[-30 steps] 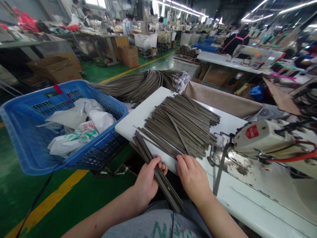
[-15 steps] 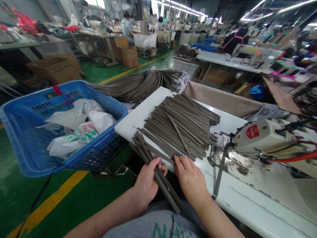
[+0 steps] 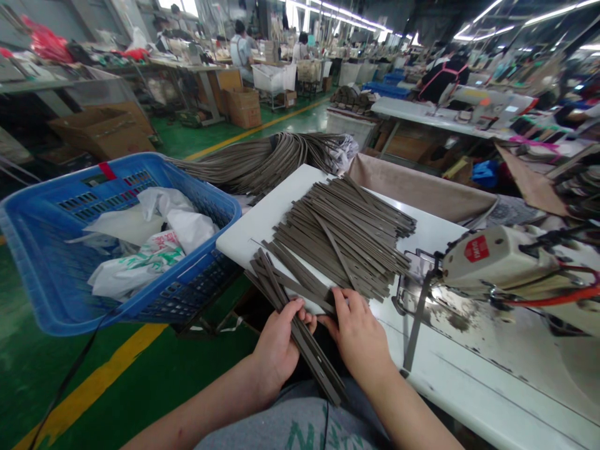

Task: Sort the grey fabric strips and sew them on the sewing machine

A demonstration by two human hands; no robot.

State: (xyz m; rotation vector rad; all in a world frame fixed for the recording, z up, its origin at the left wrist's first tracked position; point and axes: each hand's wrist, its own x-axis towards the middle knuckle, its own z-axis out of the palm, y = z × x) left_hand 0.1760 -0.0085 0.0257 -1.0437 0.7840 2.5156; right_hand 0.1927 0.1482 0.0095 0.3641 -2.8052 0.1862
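My left hand [image 3: 277, 345] is closed round a bundle of grey-brown strips [image 3: 309, 356] that slants from the table's near corner down to my lap. My right hand [image 3: 357, 332] rests at the table's near edge, fingertips pinching the end of one grey strip [image 3: 300, 289] from the big pile of strips [image 3: 342, 234] on the white table [image 3: 262, 219]. The two hands almost touch.
A blue plastic basket [image 3: 56, 275] with white bags stands at the left. A sewing machine head [image 3: 497, 256] sits at the right, a strip hanging by its needle. Long grey straps [image 3: 262, 159] lie behind the table. Other people work at distant benches.
My right hand has slid left along the table edge toward my left hand, taking hold of a strip's end. The left hand with its bundle has stayed in place.
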